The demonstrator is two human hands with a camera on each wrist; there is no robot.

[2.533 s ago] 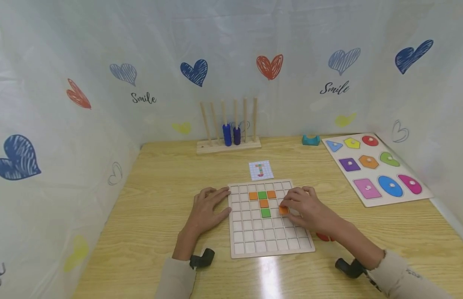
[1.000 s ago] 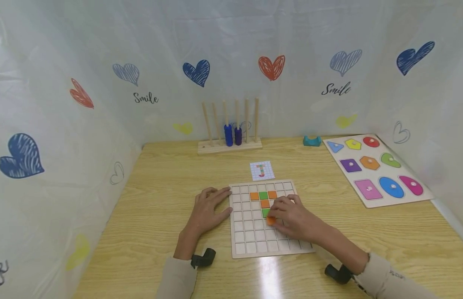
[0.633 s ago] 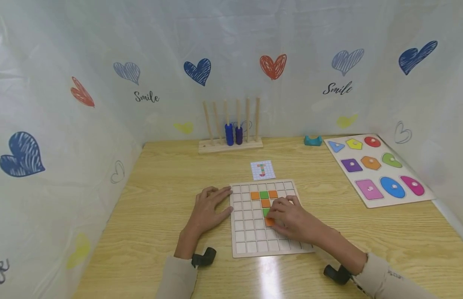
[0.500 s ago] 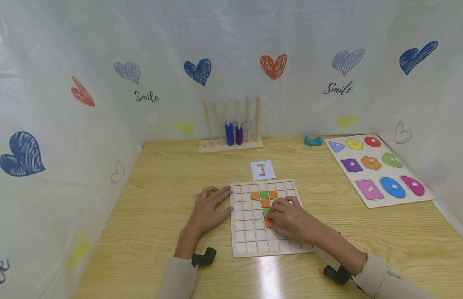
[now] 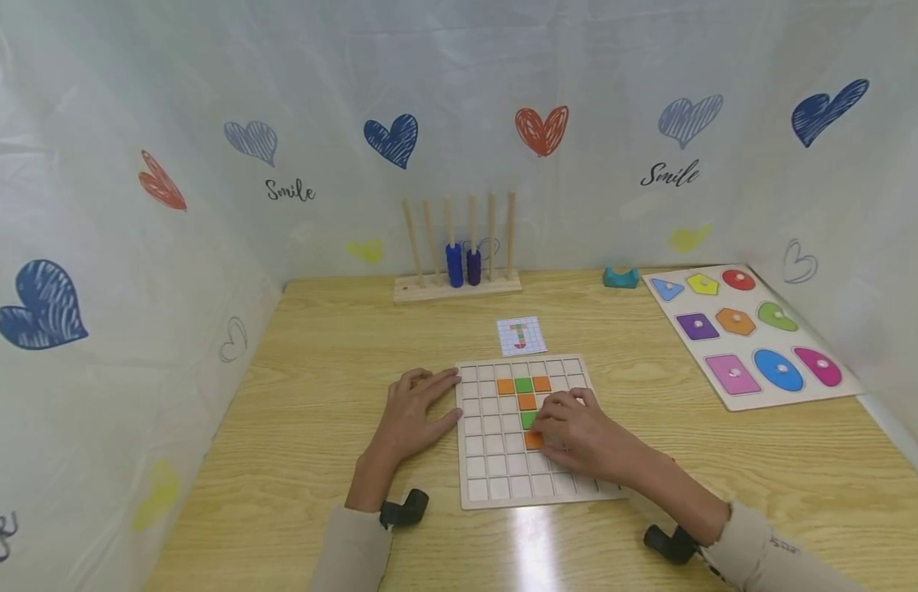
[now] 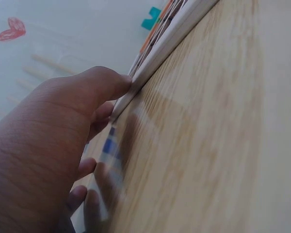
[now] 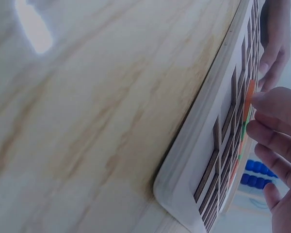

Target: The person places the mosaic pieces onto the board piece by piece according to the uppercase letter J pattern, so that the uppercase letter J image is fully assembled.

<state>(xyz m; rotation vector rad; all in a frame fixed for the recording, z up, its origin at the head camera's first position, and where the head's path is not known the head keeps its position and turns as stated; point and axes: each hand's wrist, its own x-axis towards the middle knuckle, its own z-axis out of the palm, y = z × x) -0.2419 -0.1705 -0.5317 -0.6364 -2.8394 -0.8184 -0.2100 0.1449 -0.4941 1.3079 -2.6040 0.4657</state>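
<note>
A wooden grid board [image 5: 496, 489] lies on the table. Orange and green square tiles sit in its cells, three in a row and others in a column beneath. The lowest orange tile [image 5: 533, 441] lies flat in its cell. At this tile is my right hand [image 5: 581, 436], its fingers loosely bent and the thumb close against the tile's edge in the right wrist view; the fingers hide some cells. My left hand [image 5: 410, 415] rests at the board's left edge, thumb and fingertips touching the rim. Behind the board lies a pattern card [image 5: 521, 335] showing a J shape.
A peg stand [image 5: 456, 286] with blue and purple rings stands at the back. Farther right are a teal block [image 5: 620, 279] and a shape puzzle board [image 5: 748, 337] with knobbed pieces. Hearts decorate the curtain [image 5: 459, 66] around the table. A small red piece [image 5: 672, 460] peeks out behind my right forearm.
My right hand has carried the orange tile left over the board and set it below the lower green tile. Its fingers have just eased back slightly. The left hand stays put.
</note>
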